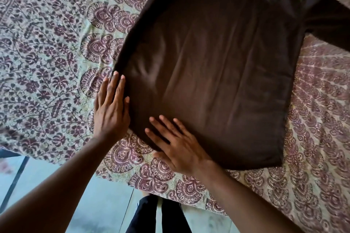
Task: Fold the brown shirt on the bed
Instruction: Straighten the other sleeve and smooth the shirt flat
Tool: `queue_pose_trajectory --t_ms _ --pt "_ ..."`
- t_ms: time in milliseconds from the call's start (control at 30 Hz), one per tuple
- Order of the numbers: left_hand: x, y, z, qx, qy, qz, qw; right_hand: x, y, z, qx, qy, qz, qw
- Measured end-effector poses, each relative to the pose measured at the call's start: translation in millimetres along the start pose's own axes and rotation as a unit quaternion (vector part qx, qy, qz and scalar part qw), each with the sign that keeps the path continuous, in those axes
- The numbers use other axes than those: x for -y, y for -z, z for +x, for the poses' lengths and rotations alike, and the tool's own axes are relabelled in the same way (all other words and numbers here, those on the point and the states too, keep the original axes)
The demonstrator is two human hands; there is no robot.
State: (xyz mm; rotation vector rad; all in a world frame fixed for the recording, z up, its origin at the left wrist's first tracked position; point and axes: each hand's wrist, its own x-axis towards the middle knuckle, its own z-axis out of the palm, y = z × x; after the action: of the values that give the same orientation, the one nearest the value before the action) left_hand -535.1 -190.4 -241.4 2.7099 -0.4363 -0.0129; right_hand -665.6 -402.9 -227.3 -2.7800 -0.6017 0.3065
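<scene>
Brown shirt (pixel 217 66) spread flat on a bed (pixel 47 53) covered in maroon floral print, left hand (pixel 111 109) laid straight-fingered at its edge, right hand (pixel 176 143) pressed flat on its corner, pale tiled floor (pixel 91 204) seen below.

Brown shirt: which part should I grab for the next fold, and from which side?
Probably the near corner of the brown shirt, under the left hand and right hand. Both lie flat there. Come in from the bed edge, pinching the hem where it ends on the cover.
</scene>
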Motion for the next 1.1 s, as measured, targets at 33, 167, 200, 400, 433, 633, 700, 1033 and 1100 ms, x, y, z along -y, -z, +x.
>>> queue_pose_trajectory --t_ms 33,167,200,400,433,633,700,1033,1100 --pt "1.1 -0.1 4.0 -0.014 0.005 -0.008 1.0 -4.9 3.4 3.3 -0.028 -0.005 0.012 1.0" --pt "-5.5 2.8 28.4 -0.058 0.096 -0.066 0.992 -36.7 21.9 41.5 -0.12 -0.206 0.008 0.971" --pt "-10.4 6.4 35.1 -0.069 0.122 -0.093 0.986 -44.1 25.3 53.0 -0.109 -0.246 0.004 0.963" --pt "-20.3 18.4 79.1 -0.022 0.346 -0.19 0.919 -15.3 -0.4 68.1 -0.02 -0.035 0.019 0.999" --pt "-20.3 19.0 84.4 -0.02 0.37 -0.194 0.908 -5.6 -6.2 61.9 -0.008 0.013 0.036 0.999" --pt "-22.9 36.3 106.2 -0.072 0.411 -0.204 0.886 -1.2 2.4 68.2 -0.108 -0.072 0.091 0.987" --pt "-15.1 43.5 113.2 -0.08 0.402 -0.193 0.891 -12.2 9.3 88.7 -0.12 -0.171 0.058 0.976" --pt "79.4 90.4 188.5 -0.039 0.339 -0.223 0.913 32.4 0.5 124.5 -0.044 -0.019 0.024 0.999" --pt "93.0 96.7 206.5 -0.03 0.344 -0.285 0.894 39.0 4.9 129.5 -0.086 -0.039 0.058 0.994"
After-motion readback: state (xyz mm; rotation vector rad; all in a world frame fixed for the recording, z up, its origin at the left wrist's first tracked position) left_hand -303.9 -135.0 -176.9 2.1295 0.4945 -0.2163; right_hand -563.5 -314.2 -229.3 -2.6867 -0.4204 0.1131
